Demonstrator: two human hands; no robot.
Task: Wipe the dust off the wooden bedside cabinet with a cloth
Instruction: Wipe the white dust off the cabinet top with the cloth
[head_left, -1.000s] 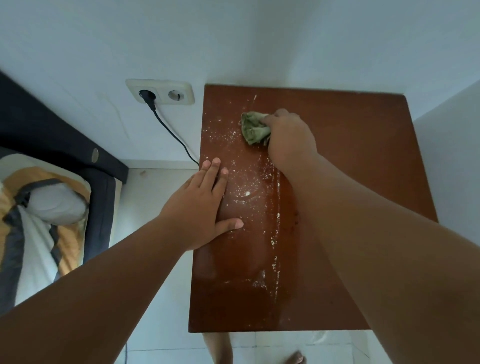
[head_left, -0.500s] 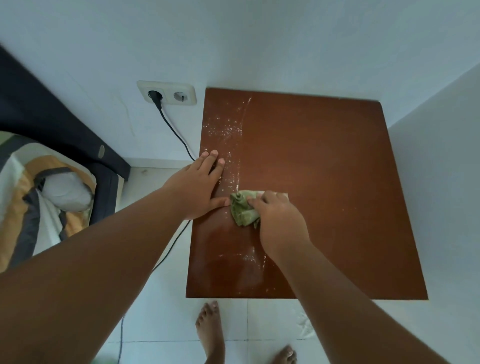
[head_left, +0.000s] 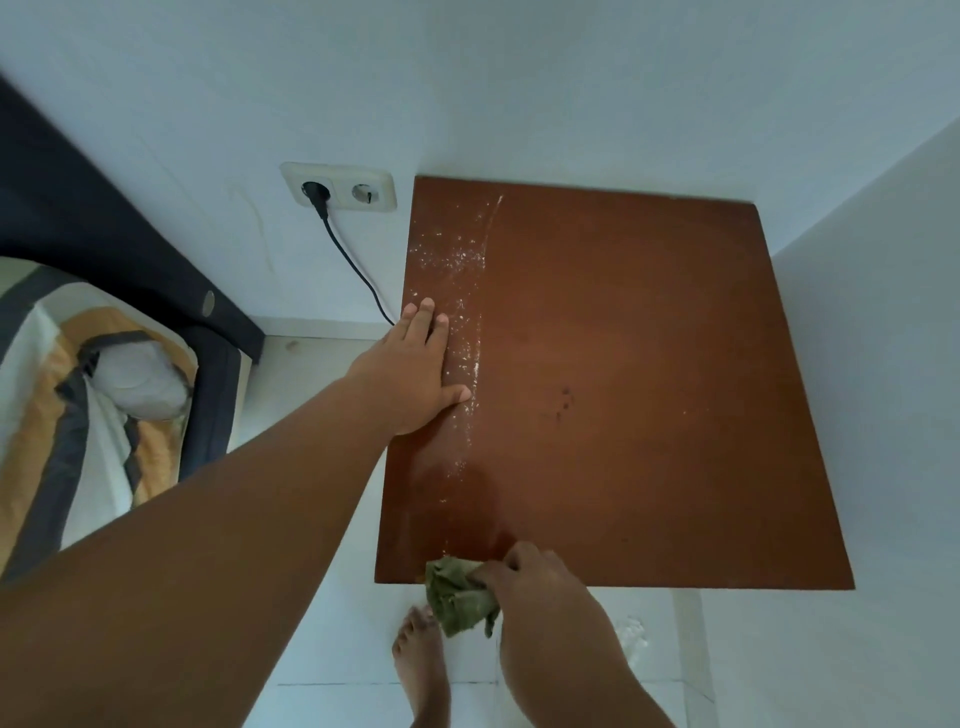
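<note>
The wooden bedside cabinet (head_left: 649, 389) shows its reddish-brown top from above. White dust (head_left: 457, 260) lies in a strip along its left side, from the back edge down toward the front. My left hand (head_left: 415, 374) rests flat on the left edge of the top, fingers together, beside the dust strip. My right hand (head_left: 535, 587) grips a crumpled green cloth (head_left: 460, 597) at the front edge of the top; most of the cloth hangs past the edge over the floor.
A white wall runs behind and to the right of the cabinet. A double socket (head_left: 340, 189) with a black cable (head_left: 358, 270) plugged in sits left of it. A bed with a dark frame (head_left: 104, 249) and striped bedding (head_left: 62, 415) is at the left. My bare foot (head_left: 423, 660) stands on white tiles.
My right hand has pulled the cloth from the back of the top down the dust strip to the front edge and partly off it. My left hand stayed on the left edge.
</note>
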